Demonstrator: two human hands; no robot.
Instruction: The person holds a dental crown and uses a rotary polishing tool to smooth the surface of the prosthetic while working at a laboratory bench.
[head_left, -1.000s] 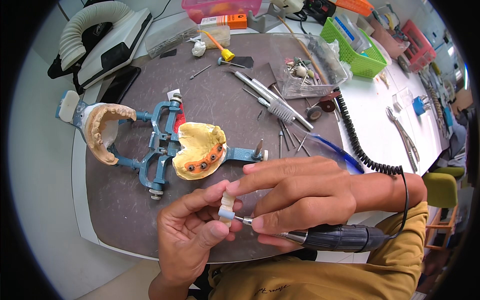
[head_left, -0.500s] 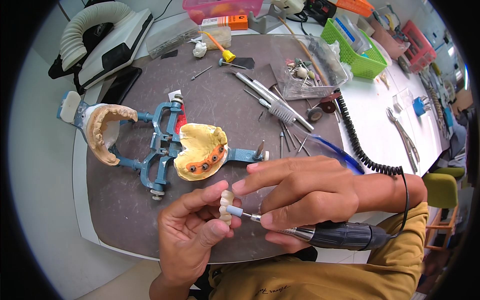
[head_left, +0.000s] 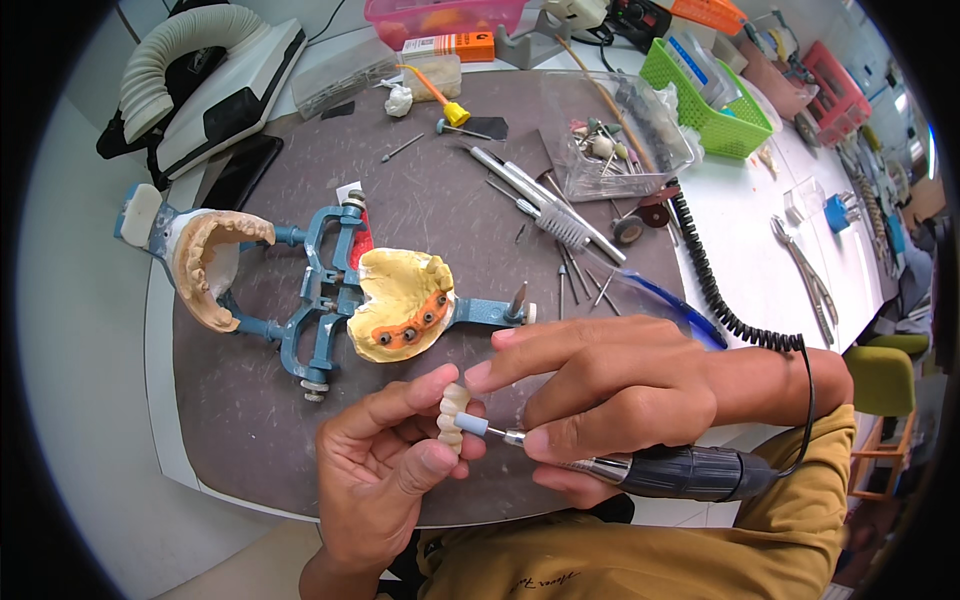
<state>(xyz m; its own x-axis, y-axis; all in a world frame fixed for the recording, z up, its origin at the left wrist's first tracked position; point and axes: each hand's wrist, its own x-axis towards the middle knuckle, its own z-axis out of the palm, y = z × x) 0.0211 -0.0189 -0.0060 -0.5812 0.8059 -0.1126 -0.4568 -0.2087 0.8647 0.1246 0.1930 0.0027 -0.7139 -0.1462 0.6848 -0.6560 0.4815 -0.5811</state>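
I see the left hand [head_left: 375,455] pinching the tooth bridge [head_left: 453,402] between fingertips, lengthwise toward the worktop's [head_left: 260,440] near edge; right hand [head_left: 635,385] gripping handpiece [head_left: 690,472].

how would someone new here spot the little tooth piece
Find the dark mat, then the left hand over its near edge. It pinches a short cream row of teeth. Unlike the tan arch on the blue frame, these teeth are held beside a pale blue grinding tip.

From my head, a wide fisheye lens looks steeply down and forward, close over my bare left hand [head_left: 362,450] and bare right hand [head_left: 635,380] at the near side, reaching past the scratched grey-brown work mat [head_left: 260,430] to the far translucent pink plastic box [head_left: 445,12].
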